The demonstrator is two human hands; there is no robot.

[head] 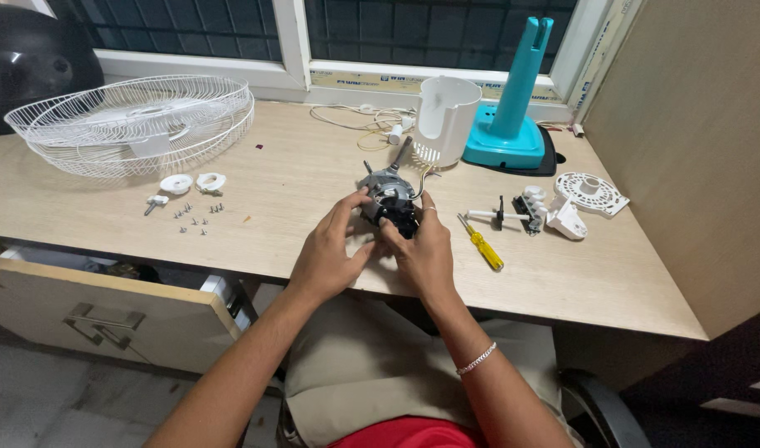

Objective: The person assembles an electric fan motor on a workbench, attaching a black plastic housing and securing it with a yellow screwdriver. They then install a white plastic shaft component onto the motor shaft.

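Grey metal motor (390, 199) gripped between both my hands at the table's near edge.

My left hand (328, 253) wraps it from 9 o'clock, thumb and fingers closed on its side; my right hand (425, 253) closes on it from 4 o'clock, fingertips on its dark lower part. Its shaft points up toward 12. Just right, at 3 o'clock, lies a yellow screwdriver (482, 244), then white parts (562, 207). At 9 o'clock, screws (197, 217) and two white rings (193, 183). Farther, at 12 o'clock, a white housing (446, 118) stands beside a teal stand (512, 108); at 10 o'clock, a wire guard (135, 123) lies on the wooden table (297, 166).
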